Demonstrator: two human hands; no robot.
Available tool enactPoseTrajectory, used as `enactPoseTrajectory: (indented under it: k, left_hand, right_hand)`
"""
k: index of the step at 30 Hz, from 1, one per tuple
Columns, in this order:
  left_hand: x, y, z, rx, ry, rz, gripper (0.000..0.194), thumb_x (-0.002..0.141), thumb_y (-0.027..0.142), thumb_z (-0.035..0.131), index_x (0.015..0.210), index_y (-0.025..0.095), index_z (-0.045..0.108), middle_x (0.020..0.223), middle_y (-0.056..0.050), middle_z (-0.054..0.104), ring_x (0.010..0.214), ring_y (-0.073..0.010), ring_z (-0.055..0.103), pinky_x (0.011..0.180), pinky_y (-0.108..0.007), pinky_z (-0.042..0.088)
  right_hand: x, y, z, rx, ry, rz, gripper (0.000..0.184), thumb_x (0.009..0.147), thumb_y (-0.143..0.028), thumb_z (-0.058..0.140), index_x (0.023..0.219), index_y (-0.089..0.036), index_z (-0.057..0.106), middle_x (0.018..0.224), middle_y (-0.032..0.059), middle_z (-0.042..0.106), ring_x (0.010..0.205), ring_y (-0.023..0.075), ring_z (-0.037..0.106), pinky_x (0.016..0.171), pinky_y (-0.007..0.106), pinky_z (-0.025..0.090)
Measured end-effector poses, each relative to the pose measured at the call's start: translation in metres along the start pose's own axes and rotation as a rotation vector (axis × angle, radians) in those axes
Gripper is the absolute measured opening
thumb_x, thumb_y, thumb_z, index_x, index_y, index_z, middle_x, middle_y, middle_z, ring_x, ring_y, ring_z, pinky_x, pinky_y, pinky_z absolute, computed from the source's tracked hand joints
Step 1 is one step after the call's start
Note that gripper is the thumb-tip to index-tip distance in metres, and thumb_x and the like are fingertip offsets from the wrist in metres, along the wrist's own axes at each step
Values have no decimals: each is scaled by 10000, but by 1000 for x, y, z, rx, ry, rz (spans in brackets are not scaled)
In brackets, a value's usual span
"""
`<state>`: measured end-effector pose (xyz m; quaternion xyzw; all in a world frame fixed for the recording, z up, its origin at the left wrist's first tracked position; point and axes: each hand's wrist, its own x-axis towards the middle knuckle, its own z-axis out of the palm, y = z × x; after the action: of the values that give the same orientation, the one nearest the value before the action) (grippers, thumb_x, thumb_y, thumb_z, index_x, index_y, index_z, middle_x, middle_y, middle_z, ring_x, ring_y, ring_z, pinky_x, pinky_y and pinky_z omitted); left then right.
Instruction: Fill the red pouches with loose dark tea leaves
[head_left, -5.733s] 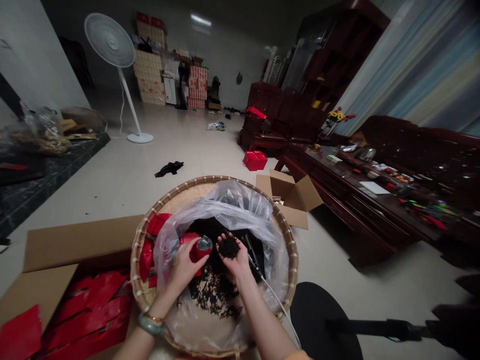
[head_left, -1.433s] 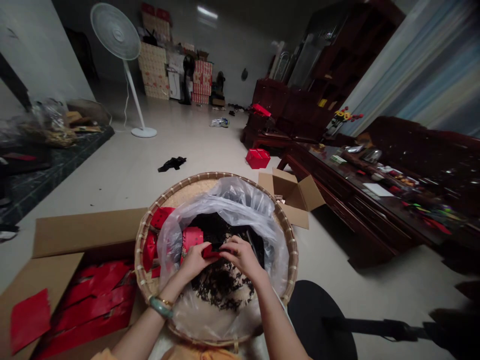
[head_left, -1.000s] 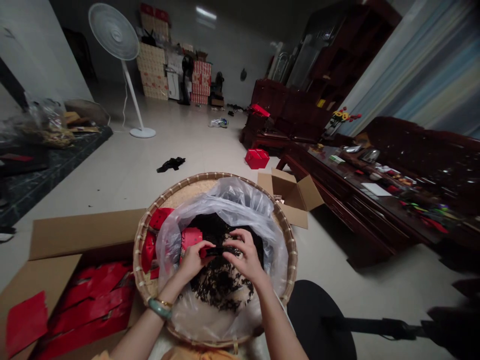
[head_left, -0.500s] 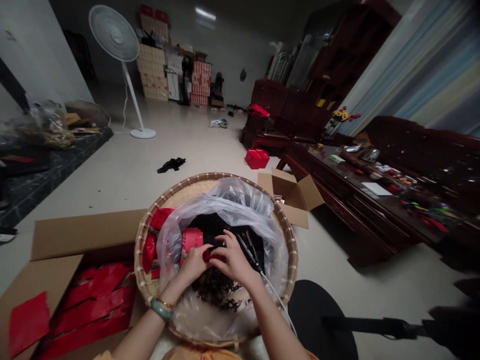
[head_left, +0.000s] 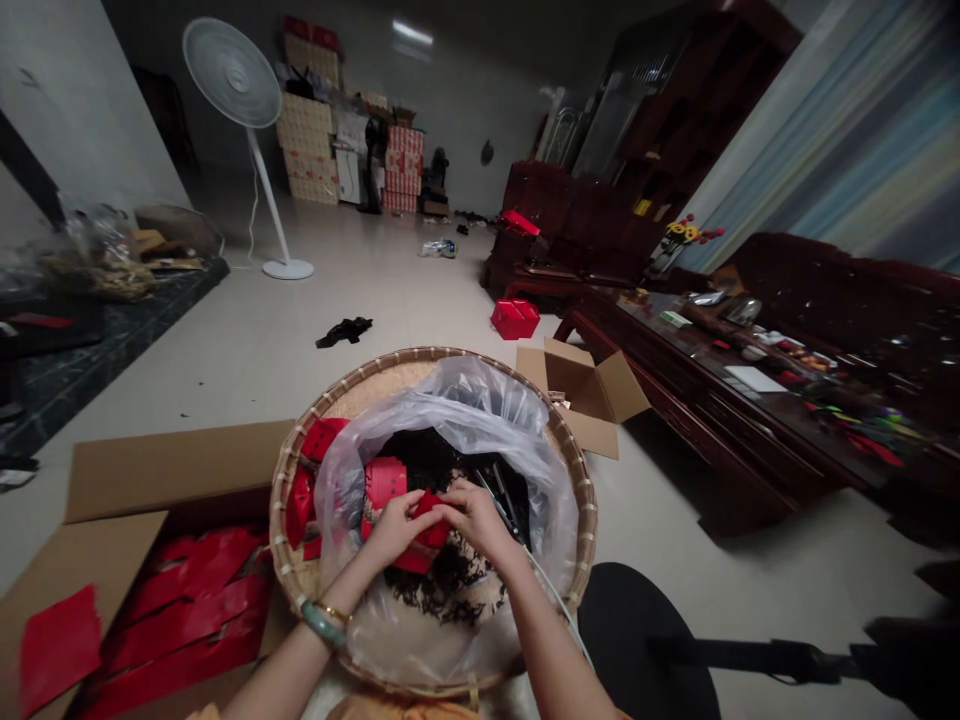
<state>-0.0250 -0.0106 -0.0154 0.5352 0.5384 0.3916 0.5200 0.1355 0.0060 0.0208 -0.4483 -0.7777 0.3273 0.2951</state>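
My left hand (head_left: pixel 400 527) and my right hand (head_left: pixel 477 518) are both closed, pinching the upper edge of a red packet (head_left: pixel 420 556) between them. The packet sits over a clear plastic bag (head_left: pixel 450 408) spread open inside a round woven basket (head_left: pixel 352 380). Dark, dry, curly shreds (head_left: pixel 450 590) fill the bag below the fingers. Left of the packet, a pile of printed red packets (head_left: pixel 385 483) lies in the bag. A dark two-armed tool (head_left: pixel 504 497) with a pale cord rests just beyond my right hand. A green bangle (head_left: pixel 322 625) circles my left wrist.
At left, an open carton (head_left: pixel 176 455) holds several red packets (head_left: pixel 187 600). Another open carton (head_left: pixel 581 385) is at the basket's right. A black round base (head_left: pixel 637 640) stands at lower right, a dark wooden table (head_left: pixel 675 370) beyond it. Farther off is a white fan (head_left: pixel 234 75).
The red packet, mostly hidden by my fingers before, now shows more fully, hanging below my hands. My right hand's fingers have come down from a raised spread to a pinch at its top.
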Motion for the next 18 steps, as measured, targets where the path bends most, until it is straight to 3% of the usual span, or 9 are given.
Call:
enactPoseTrajectory:
  k: [5, 11, 15, 18]
  left_hand:
    - [-5, 11, 6, -295, 26, -127, 459, 701, 593, 555, 818, 150, 570, 624, -6, 640, 539, -148, 610, 501, -252, 492]
    - [-4, 9, 10, -427, 68, -182, 458, 672, 561, 615, 836, 134, 582, 621, -25, 663, 531, -157, 632, 498, -269, 522]
    - [-6, 8, 9, -428, -34, -170, 496, 606, 427, 722, 979, 131, 586, 804, -65, 704, 673, -174, 664, 641, -306, 542]
    - [-7, 6, 7, -262, -89, -146, 544, 512, 272, 783, 1007, 132, 607, 884, -69, 710, 759, -198, 662, 706, -322, 530]
  right_hand:
    - [-3, 10, 12, 299, 284, 227, 246, 692, -390, 676, 818, -179, 667, 660, -5, 614, 587, 127, 537, 533, 222, 433]
    - [-4, 20, 14, 492, 268, 364, 308, 632, -453, 689, 587, -152, 639, 500, -15, 549, 443, 95, 449, 395, 198, 344]
    - [-2, 18, 16, 587, 281, 407, 320, 624, -469, 686, 599, -156, 625, 467, -31, 519, 400, 88, 422, 365, 197, 330]
    - [-2, 14, 15, 624, 318, 384, 326, 651, -492, 664, 676, -169, 636, 526, -20, 554, 441, 111, 479, 391, 215, 388]
